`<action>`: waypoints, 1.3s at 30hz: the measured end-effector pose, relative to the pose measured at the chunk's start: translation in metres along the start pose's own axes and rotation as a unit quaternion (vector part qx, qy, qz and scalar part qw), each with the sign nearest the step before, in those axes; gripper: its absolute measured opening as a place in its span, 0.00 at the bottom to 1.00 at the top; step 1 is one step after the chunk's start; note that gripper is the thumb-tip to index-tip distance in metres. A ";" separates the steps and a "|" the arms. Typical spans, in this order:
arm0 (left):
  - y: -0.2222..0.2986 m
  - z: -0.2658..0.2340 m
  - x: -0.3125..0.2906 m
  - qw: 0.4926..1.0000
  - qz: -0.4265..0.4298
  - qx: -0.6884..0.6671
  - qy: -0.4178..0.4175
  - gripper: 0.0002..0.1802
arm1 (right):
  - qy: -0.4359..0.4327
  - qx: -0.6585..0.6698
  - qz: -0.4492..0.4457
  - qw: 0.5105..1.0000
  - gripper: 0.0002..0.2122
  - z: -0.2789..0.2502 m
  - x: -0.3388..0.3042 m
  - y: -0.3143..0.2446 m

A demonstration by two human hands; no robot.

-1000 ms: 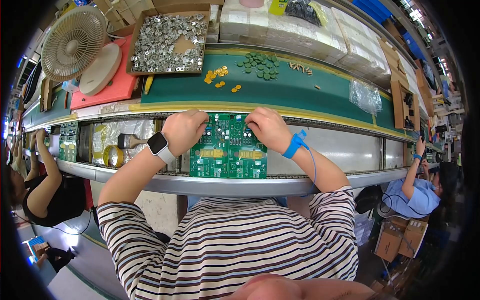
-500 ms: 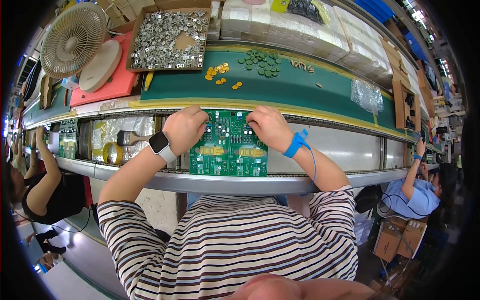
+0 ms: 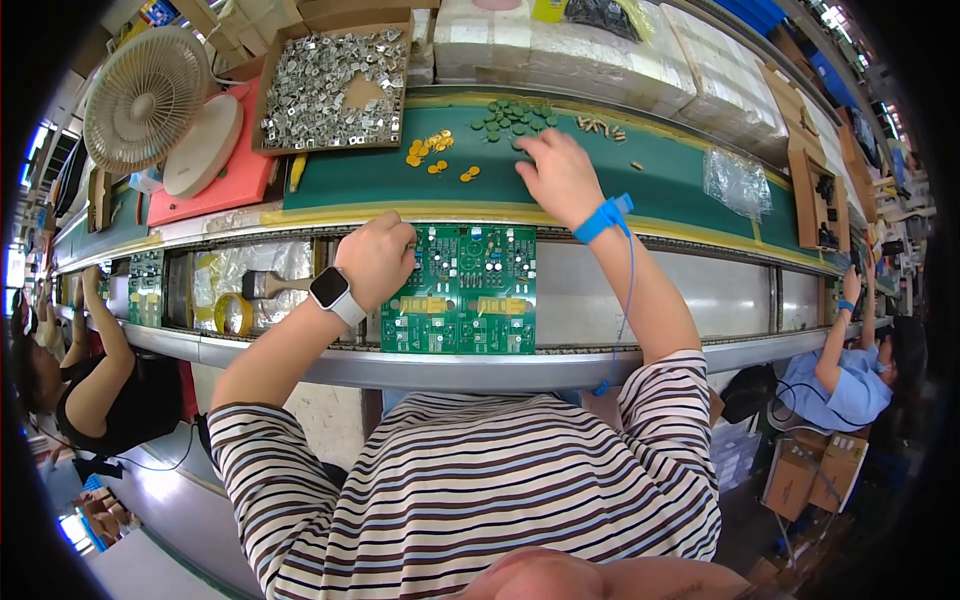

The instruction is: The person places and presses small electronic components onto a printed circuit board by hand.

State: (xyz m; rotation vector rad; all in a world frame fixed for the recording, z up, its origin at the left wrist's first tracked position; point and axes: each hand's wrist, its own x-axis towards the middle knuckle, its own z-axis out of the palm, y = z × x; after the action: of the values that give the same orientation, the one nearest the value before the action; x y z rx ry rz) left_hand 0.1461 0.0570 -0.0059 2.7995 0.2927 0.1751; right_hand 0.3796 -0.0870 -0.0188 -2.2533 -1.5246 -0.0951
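Observation:
A green circuit board made of two joined halves, with small parts standing on it, lies across the rails in front of me. My left hand is at the board's upper left corner, its fingers curled in; whatever they hold is hidden. Beyond the rails, my right hand reaches over the green mat with thumb and fingers apart. Its fingertips are beside the near edge of a cluster of green disc-shaped parts. I see nothing held in it. A blue wrist strap with a cord is on my right wrist.
Yellow discs and small tan cylinders lie on the mat. A carton of metal pieces, a fan and a clear plastic bag stand around. A brush and tape roll sit left. Co-workers are at both sides.
My right hand has left the board's upper right part and moved away from me to the green discs, its fingers spreading. The left hand has stayed at the board's upper left corner.

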 end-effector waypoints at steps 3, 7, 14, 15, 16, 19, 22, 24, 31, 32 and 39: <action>0.007 0.003 0.000 1.000 -0.025 0.011 0.006 0.04 | 0.077 -0.007 0.031 0.997 0.14 0.023 0.007 0.017; 0.011 0.004 -0.002 0.997 -0.066 0.022 0.025 0.05 | 0.098 -0.084 -0.022 0.991 0.10 0.044 0.009 0.017; 0.014 0.009 0.001 0.994 -0.098 0.048 0.022 0.06 | 0.053 -0.044 -0.037 0.997 0.05 0.046 0.012 0.016; 0.014 0.009 0.000 0.994 -0.095 0.050 0.020 0.06 | 0.059 -0.040 -0.041 0.997 0.05 0.046 0.012 0.016; 0.015 0.008 -0.001 0.993 -0.096 0.056 0.025 0.05 | 0.066 -0.036 -0.044 0.996 0.05 0.045 0.011 0.017; 0.017 0.007 -0.003 0.993 -0.098 0.065 0.029 0.05 | 0.063 -0.035 -0.054 0.996 0.04 0.043 0.008 0.020; 0.018 0.006 -0.003 0.992 -0.105 0.061 0.024 0.05 | 0.072 -0.046 -0.066 0.994 0.04 0.037 0.006 0.021; 0.018 0.006 -0.002 0.993 -0.101 0.061 0.025 0.05 | 0.078 -0.047 -0.069 0.993 0.04 0.037 0.005 0.024; 0.019 0.005 -0.003 0.992 -0.108 0.068 0.017 0.05 | 0.124 -0.042 -0.083 0.988 0.03 0.033 0.008 0.029; 0.018 0.005 -0.003 0.992 -0.098 0.069 0.024 0.05 | 0.124 -0.042 -0.084 0.988 0.03 0.033 0.008 0.029; 0.018 0.005 -0.004 0.993 -0.092 0.071 0.023 0.05 | 0.138 -0.048 -0.072 0.987 0.02 0.032 0.007 0.026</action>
State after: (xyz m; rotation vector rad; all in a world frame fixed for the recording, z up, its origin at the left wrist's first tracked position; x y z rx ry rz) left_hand 0.1463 0.0378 -0.0050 2.8899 0.5928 0.1815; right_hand 0.4004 -0.0769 -0.0532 -2.0931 -1.5572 -0.5107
